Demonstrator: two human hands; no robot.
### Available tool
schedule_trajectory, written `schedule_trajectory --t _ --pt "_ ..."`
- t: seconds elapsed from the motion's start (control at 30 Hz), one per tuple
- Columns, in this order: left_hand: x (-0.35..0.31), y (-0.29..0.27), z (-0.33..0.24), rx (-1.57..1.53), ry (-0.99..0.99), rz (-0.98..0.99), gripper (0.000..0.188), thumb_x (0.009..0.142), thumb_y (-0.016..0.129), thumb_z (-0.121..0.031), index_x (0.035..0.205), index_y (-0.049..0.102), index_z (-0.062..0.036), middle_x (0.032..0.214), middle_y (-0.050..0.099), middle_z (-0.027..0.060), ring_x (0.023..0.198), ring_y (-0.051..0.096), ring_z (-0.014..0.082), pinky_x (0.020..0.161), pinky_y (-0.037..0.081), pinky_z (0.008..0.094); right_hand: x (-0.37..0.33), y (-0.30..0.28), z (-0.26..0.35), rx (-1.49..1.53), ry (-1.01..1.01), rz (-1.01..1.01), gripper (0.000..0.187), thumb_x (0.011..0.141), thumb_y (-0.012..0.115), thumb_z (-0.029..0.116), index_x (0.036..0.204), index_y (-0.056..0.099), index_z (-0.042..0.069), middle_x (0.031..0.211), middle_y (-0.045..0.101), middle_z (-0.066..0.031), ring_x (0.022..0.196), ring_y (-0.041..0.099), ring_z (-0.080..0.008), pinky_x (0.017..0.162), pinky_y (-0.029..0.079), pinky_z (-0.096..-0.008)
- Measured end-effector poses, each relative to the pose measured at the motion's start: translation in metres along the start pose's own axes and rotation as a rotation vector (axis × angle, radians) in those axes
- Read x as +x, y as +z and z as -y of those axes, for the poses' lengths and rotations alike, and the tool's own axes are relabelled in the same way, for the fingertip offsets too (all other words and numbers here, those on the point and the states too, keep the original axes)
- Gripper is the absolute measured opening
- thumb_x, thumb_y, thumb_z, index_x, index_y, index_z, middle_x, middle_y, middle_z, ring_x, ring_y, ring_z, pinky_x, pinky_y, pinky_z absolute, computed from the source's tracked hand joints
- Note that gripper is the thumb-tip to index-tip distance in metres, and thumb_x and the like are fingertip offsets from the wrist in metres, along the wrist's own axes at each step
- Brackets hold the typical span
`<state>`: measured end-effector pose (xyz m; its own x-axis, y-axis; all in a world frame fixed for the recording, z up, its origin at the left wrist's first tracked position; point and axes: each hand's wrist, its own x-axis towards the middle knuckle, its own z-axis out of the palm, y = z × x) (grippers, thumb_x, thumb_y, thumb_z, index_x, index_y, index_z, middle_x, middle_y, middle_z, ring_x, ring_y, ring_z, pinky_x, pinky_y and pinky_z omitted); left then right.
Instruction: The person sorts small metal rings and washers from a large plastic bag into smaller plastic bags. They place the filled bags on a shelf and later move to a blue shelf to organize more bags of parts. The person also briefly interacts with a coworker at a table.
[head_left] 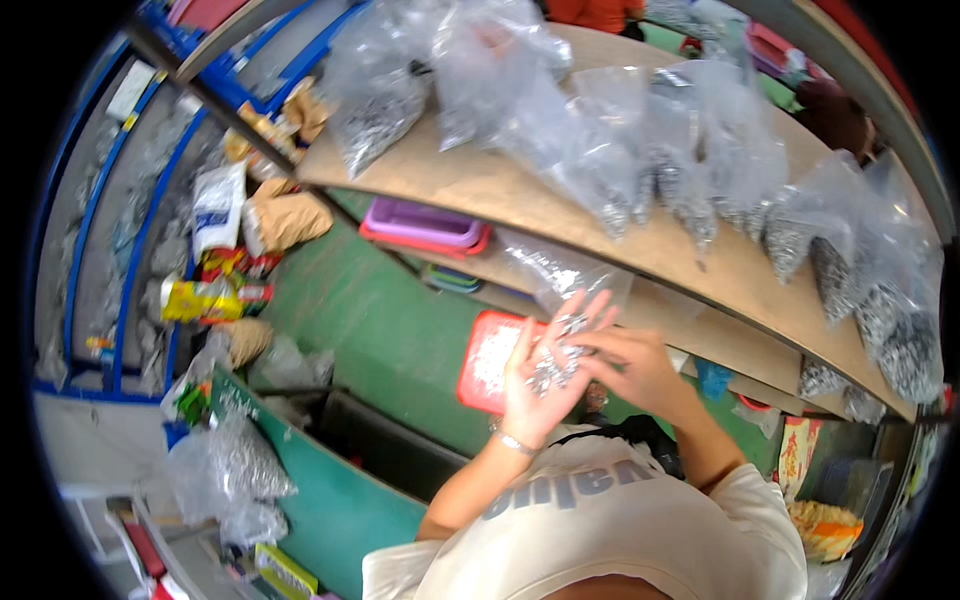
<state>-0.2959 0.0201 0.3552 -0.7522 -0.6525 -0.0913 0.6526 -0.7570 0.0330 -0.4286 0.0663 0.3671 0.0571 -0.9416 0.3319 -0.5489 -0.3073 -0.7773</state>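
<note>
My left hand point(533, 391) is turned palm up, fingers spread, cradling a heap of small silvery metal parts point(555, 367). Above that palm, my right hand point(632, 362) reaches in from the right, its fingers touching or hovering at the parts. A gap shows between its thumb and index finger, and I see nothing gripped there. Below the left hand sits a red tray point(488, 362) with a pale, shiny content. A clear plastic bag point(560, 275) with silvery pieces lies on the lower shelf beyond my fingertips. The exact kind of the parts is too small to tell.
Clear bags of metal parts point(690, 175) line the wooden shelf point(430, 180) ahead. Purple and red trays point(425, 222) sit beneath it. At left are a blue rack point(150, 215) and paper sacks point(285, 217). A green table point(350, 515) stands by a dark bin point(385, 445).
</note>
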Motion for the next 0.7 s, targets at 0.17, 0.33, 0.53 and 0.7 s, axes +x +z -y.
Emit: schedule_trajectory --t 0.17,0.33,0.53,0.7 --pt "-0.003 -0.010 0.002 0.063 0.036 -0.066 0.057 0.090 0.032 -0.035 0.135 0.021 -0.0010 0.141 0.016 0.0206 0.130 0.018 0.0333 0.107 0.016 0.0425 0.002 0.002 0.000 -0.171 0.026 0.065 0.022 0.075 0.062 0.022 0.095 0.063 0.014 0.071 0.062 -0.0098 0.057 0.059 -0.0253 0.052 0.046 -0.0331" --pt "0.008 -0.013 0.016 0.100 -0.064 -0.093 0.055 0.089 0.034 -0.032 0.135 0.024 -0.0038 0.140 0.019 0.0202 0.130 0.017 0.0340 0.106 0.015 0.0442 -0.007 -0.001 -0.003 -0.269 0.183 0.049 0.016 0.077 0.059 0.026 0.088 0.061 0.014 0.067 0.060 -0.0103 0.057 0.057 -0.0295 0.052 0.044 -0.0396" --pt "0.017 -0.019 0.032 0.150 -0.194 -0.130 0.052 0.089 0.035 -0.031 0.133 0.029 -0.0058 0.140 0.023 0.0182 0.129 0.021 0.0309 0.106 0.016 0.0437 -0.021 -0.014 -0.004 -0.182 0.357 0.079 0.011 0.077 0.058 0.019 0.079 0.056 0.008 0.069 0.059 -0.0146 0.066 0.056 -0.0363 0.055 0.043 -0.0460" --pt "0.025 -0.019 0.045 0.180 -0.284 -0.116 0.050 0.088 0.038 -0.030 0.131 0.033 -0.0059 0.139 0.024 0.0177 0.129 0.023 0.0309 0.106 0.016 0.0440 -0.037 -0.015 -0.014 -0.271 0.277 -0.013 0.016 0.078 0.057 0.018 0.082 0.053 0.003 0.065 0.058 -0.0161 0.059 0.055 -0.0357 0.050 0.040 -0.0439"
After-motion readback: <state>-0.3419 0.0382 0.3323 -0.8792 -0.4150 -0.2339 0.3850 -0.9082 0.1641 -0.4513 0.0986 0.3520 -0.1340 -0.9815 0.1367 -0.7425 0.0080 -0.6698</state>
